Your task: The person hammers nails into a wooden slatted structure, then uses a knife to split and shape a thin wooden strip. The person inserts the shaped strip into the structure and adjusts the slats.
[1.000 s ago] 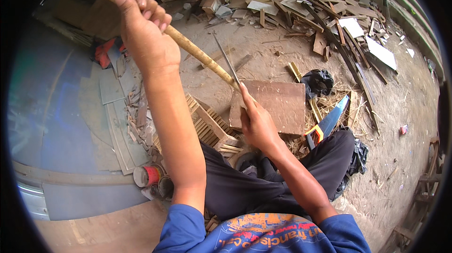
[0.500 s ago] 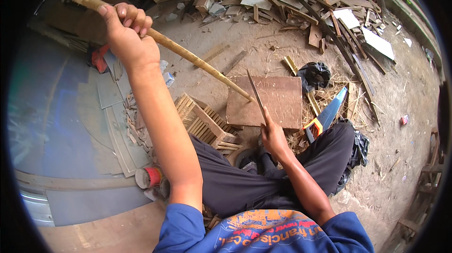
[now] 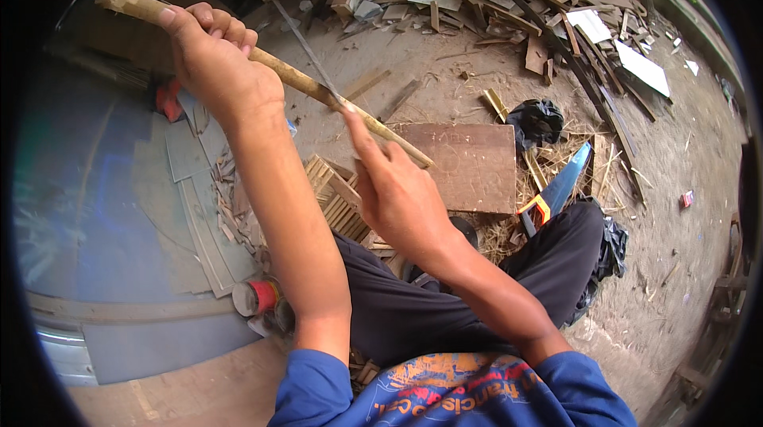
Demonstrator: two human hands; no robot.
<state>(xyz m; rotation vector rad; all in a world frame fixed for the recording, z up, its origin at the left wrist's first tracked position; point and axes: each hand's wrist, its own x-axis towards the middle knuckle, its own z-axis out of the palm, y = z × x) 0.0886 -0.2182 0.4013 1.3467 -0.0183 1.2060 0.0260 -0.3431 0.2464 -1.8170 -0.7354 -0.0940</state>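
My left hand (image 3: 226, 69) is closed around the upper part of a long, pale wooden stick (image 3: 292, 79) and holds it slanting down to the right. The stick's lower end rests on or just over a brown wooden block (image 3: 473, 168) in front of me. In my right hand (image 3: 405, 196) is a long, thin-bladed knife (image 3: 308, 47), its handle hidden inside the fist. The index finger stretches along the blade, which crosses the stick about midway and seems to touch it.
A blue handsaw (image 3: 566, 176) and a black plastic bag (image 3: 535, 123) lie right of the block among shavings. Left of the block is a bundle of slats (image 3: 338, 196). Wood scraps (image 3: 548, 21) are heaped at the back. A red-banded can (image 3: 256, 297) stands by my left elbow.
My right hand has moved up and left from beside the block, bringing the knife blade from near the stick's lower end to its middle. The left hand has shifted slightly.
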